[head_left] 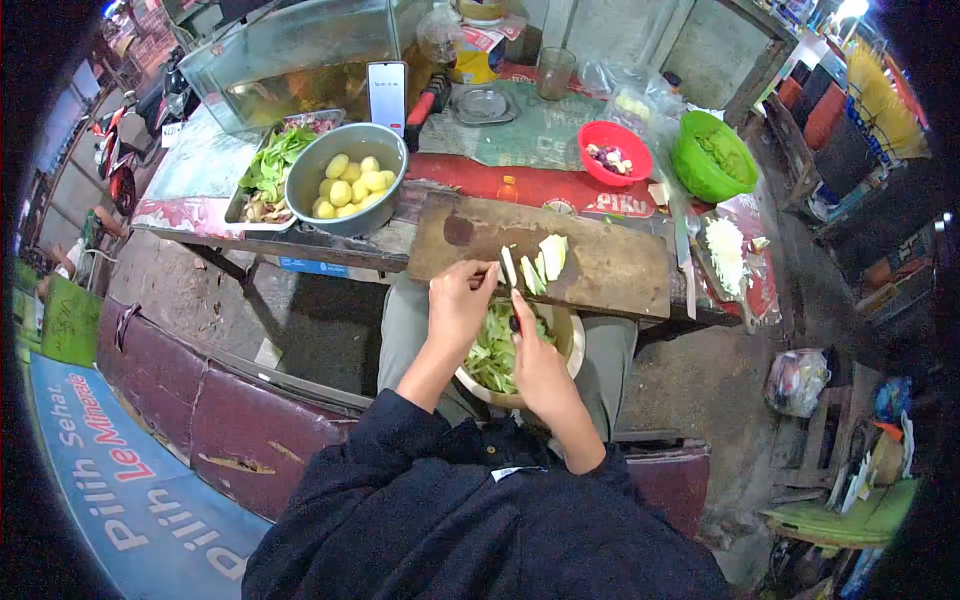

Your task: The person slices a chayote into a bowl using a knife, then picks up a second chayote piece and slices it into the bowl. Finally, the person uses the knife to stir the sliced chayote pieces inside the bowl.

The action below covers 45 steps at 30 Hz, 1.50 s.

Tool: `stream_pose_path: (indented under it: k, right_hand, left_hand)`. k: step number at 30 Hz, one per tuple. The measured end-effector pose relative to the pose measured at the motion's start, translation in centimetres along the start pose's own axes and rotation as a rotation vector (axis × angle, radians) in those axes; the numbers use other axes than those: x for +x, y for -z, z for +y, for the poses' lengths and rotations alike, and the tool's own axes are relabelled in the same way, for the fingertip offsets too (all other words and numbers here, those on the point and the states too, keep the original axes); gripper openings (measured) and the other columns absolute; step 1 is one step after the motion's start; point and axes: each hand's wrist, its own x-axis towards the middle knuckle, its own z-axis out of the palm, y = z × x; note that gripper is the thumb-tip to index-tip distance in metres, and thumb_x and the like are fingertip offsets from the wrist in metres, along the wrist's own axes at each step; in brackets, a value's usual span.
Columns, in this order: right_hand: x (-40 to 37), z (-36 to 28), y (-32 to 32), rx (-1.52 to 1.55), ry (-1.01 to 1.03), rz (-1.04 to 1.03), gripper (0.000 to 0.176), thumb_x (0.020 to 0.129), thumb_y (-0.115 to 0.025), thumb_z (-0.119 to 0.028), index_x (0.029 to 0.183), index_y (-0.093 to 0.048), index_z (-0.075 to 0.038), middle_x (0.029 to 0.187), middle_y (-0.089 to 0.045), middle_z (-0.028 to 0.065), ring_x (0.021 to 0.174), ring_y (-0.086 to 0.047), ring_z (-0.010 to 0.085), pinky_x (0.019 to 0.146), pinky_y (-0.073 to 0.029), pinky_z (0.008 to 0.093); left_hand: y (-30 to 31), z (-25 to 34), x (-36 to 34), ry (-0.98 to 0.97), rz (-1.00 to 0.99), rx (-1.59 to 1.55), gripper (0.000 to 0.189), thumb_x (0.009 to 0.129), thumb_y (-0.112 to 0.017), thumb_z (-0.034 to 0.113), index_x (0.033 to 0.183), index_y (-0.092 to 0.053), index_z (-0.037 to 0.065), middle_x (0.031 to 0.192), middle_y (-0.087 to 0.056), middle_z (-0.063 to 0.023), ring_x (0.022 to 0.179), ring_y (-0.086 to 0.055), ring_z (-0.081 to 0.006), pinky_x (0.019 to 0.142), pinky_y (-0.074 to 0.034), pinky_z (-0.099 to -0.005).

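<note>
My right hand (545,368) is closed around the dark handle of a knife (509,268), its blade over the near edge of a wooden cutting board (615,262). Close to the blade on the left, my left hand (462,305) has its fingers pinched together; whatever they hold is too small to make out. Pale green vegetable slices (553,256) lie on the board just beyond the knife, some cut into narrow pieces. Below both hands, between my knees, sits a pale bowl (576,350) with many green vegetable strips (490,362) in it.
Left of the board stand a metal pot (349,222) of peeled potatoes and a tray of leafy greens (272,165). A phone (387,95) leans upright behind. To the right are a red bowl (612,165), a green basin (715,157), another knife (685,255) and chopped white pieces (726,255).
</note>
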Motion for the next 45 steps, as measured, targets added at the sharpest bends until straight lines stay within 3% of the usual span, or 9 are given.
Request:
stream_pose_path:
  k: [10, 13, 21, 28, 30, 32, 35, 39, 45]
  right_hand:
    - [-2.2, -1.7, 0.5, -0.093, -0.024, -0.022, 0.065, 0.104, -0.042, -0.012, 0.163, -0.015, -0.02, 0.087, -0.067, 0.0336, 0.085, -0.067, 0.0522, 0.075, -0.05, 0.0614]
    - [-1.9, -1.9, 0.5, -0.112, -0.046, -0.035, 0.066, 0.104, -0.042, -0.011, 0.163, -0.014, -0.019, 0.088, -0.067, 0.0336, 0.085, -0.067, 0.0525, 0.076, -0.051, 0.0614]
    - [-0.3, -1.0, -0.8, -0.132, -0.048, -0.024, 0.07, 0.1, -0.043, -0.009, 0.163, -0.014, -0.02, 0.088, -0.068, 0.0345, 0.083, -0.067, 0.0523, 0.077, -0.051, 0.0622]
    - [-6.0, 0.8, 3.6, -0.056, -0.079, -0.156, 0.061, 0.105, -0.044, -0.016, 0.161, -0.021, -0.026, 0.093, -0.066, 0.0362, 0.089, -0.065, 0.0535, 0.08, -0.05, 0.0601]
    - [-7.2, 0.9, 6.0, -0.069, -0.062, -0.188, 0.061, 0.105, -0.043, -0.018, 0.161, -0.022, -0.028, 0.088, -0.067, 0.0346, 0.086, -0.065, 0.0544, 0.078, -0.05, 0.0614]
    - [-8.2, 0.6, 8.3, -0.1, -0.179, -0.309, 0.06, 0.104, -0.05, -0.017, 0.16, -0.028, -0.028, 0.116, -0.067, 0.0297, 0.105, -0.063, 0.0508, 0.088, -0.05, 0.0559]
    - [-8.9, 1.9, 9.5, -0.083, -0.154, -0.232, 0.06, 0.103, -0.052, -0.018, 0.159, -0.03, -0.027, 0.123, -0.065, 0.0272, 0.108, -0.063, 0.0492, 0.09, -0.051, 0.053]
    - [-9.0, 2.6, 10.0, -0.075, -0.181, -0.132, 0.06, 0.104, -0.052, -0.018, 0.158, -0.03, -0.03, 0.108, -0.067, 0.0303, 0.1, -0.065, 0.0502, 0.085, -0.051, 0.0533]
    - [-9.1, 3.8, 10.2, -0.033, -0.176, -0.099, 0.061, 0.104, -0.052, -0.018, 0.158, -0.03, -0.032, 0.093, -0.067, 0.0315, 0.091, -0.067, 0.0507, 0.08, -0.051, 0.0525]
  left_hand:
    - [0.2, -0.3, 0.0, 0.078, -0.035, -0.069, 0.015, 0.093, -0.074, 0.01, 0.102, -0.077, -0.002, 0.088, -0.078, -0.013, 0.08, -0.076, -0.0161, 0.072, -0.058, -0.0297]
    - [0.2, -0.3, 0.1, 0.05, -0.036, -0.099, 0.015, 0.091, -0.074, 0.008, 0.1, -0.075, -0.004, 0.091, -0.076, -0.0171, 0.082, -0.077, -0.0231, 0.07, -0.058, -0.0321]
    - [0.0, -0.5, -0.2, 0.047, -0.028, -0.043, 0.015, 0.093, -0.074, 0.01, 0.1, -0.076, -0.003, 0.092, -0.077, -0.0143, 0.082, -0.076, -0.0181, 0.074, -0.058, -0.0311]
    - [0.0, -0.3, 0.3, -0.06, -0.056, -0.073, 0.019, 0.1, -0.066, 0.013, 0.109, -0.073, -0.002, 0.086, -0.076, -0.0135, 0.076, -0.073, -0.0165, 0.072, -0.057, -0.0307]
    - [0.4, 0.9, 0.8, 0.012, -0.174, -0.127, 0.018, 0.102, -0.06, 0.013, 0.108, -0.072, 0.0, 0.091, -0.074, -0.0202, 0.075, -0.075, -0.0251, 0.067, -0.057, -0.0357]
    - [0.6, 1.4, 2.0, 0.063, -0.24, -0.094, 0.025, 0.106, -0.056, 0.018, 0.111, -0.072, 0.0, 0.091, -0.076, -0.0164, 0.079, -0.074, -0.0202, 0.071, -0.056, -0.0338]
    - [-1.0, 0.2, 4.0, -0.405, -0.169, 0.077, 0.022, 0.103, -0.058, 0.016, 0.105, -0.073, 0.001, 0.096, -0.069, -0.0206, 0.093, -0.066, -0.0403, 0.083, -0.052, -0.0452]
    - [-3.0, 0.3, 5.0, -0.494, -0.317, 0.278, 0.024, 0.1, -0.058, 0.018, 0.096, -0.071, -0.002, 0.1, -0.066, -0.0232, 0.1, -0.061, -0.0427, 0.092, -0.049, -0.0498]
    - [-3.3, -0.1, 4.7, -0.499, -0.373, 0.165, 0.02, 0.1, -0.06, 0.017, 0.098, -0.072, 0.0, 0.097, -0.064, -0.0203, 0.096, -0.06, -0.0418, 0.087, -0.049, -0.0483]
